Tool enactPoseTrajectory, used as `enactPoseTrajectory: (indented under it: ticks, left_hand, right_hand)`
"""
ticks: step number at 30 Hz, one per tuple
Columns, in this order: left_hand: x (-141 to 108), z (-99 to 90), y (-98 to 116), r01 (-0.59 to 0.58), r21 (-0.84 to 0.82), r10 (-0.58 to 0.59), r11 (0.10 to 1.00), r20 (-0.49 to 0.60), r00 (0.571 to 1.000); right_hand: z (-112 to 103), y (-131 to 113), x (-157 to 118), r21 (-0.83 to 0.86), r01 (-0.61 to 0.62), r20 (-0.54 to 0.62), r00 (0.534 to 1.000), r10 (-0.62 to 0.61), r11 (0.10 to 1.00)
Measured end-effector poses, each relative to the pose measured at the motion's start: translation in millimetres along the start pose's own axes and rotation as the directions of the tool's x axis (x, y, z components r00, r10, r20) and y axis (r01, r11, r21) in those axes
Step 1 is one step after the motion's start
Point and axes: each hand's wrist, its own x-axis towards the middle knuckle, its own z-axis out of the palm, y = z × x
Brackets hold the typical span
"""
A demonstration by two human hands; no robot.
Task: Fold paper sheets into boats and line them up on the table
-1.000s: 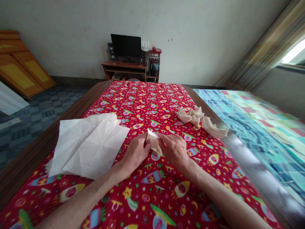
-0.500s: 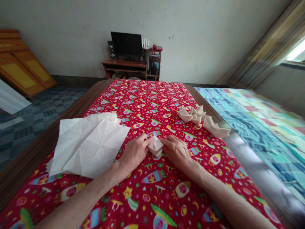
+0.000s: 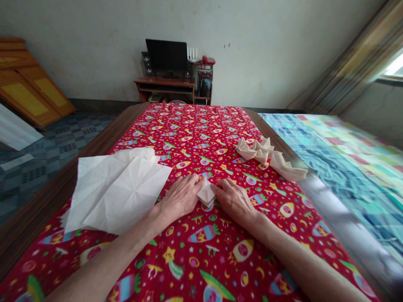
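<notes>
A small folded white paper [image 3: 206, 194] lies on the red patterned cloth [image 3: 201, 260], its layers showing at the near corner. My left hand [image 3: 183, 193] grips its left edge, fingers curled and thumb on the paper. From the other side my right hand [image 3: 234, 199] pinches the right edge, fingers bent together. Left of my left hand is a pile of creased white sheets [image 3: 126, 193]. Beyond my right hand, at the right of the cloth, sit several folded cream paper pieces [image 3: 288, 167] with pointed tips.
The cloth covers a dark wooden table [image 3: 103, 140]. Against the far wall stands a desk [image 3: 166, 84] with a black monitor [image 3: 166, 57] and speakers. A bed with a blue patchwork cover [image 3: 302, 147] is on the right, a wooden cabinet [image 3: 34, 88] on the left.
The fingers of both my hands have shifted slightly on the folded paper, my right thumb lying a little further over its edge. The camera view has moved slightly.
</notes>
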Motion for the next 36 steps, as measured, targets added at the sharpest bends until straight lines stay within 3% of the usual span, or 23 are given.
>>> enactPoseTrajectory:
  ticks: [5,9,15,18,24,36]
  left_hand:
    - [-1.0,-0.3,2.3,0.002,0.033,-0.002,0.999,0.004,1.0]
    - [-12.0,-0.5,5.3,0.006,0.039,-0.004,0.999,-0.053,0.999]
    - [-25.5,5.1,-1.0,-0.143,-0.036,0.132,0.989,-0.212,0.968]
    - [-24.8,10.7,-5.2,-0.17,-0.091,0.143,0.981,-0.253,0.957]
    - [-21.3,11.1,-5.5,-0.183,-0.114,0.155,0.976,-0.22,0.963]
    - [-20.9,9.9,-8.9,-0.274,-0.218,0.238,0.937,-0.175,0.955]
  right_hand:
    - [0.9,1.7,-0.1,0.017,-0.011,-0.013,1.0,0.011,1.0]
    - [0.8,2.5,-0.4,0.021,-0.025,-0.021,0.999,0.026,0.999]
    - [0.4,2.7,-0.9,0.051,-0.012,-0.003,1.0,0.012,0.999]
    - [-1.1,3.5,-2.3,0.051,0.025,-0.024,0.999,-0.024,0.998]
    - [3.3,9.9,-9.0,0.066,0.203,-0.145,0.971,-0.192,0.977]
    - [7.4,12.1,-9.8,0.119,0.291,-0.198,0.944,-0.265,0.949]
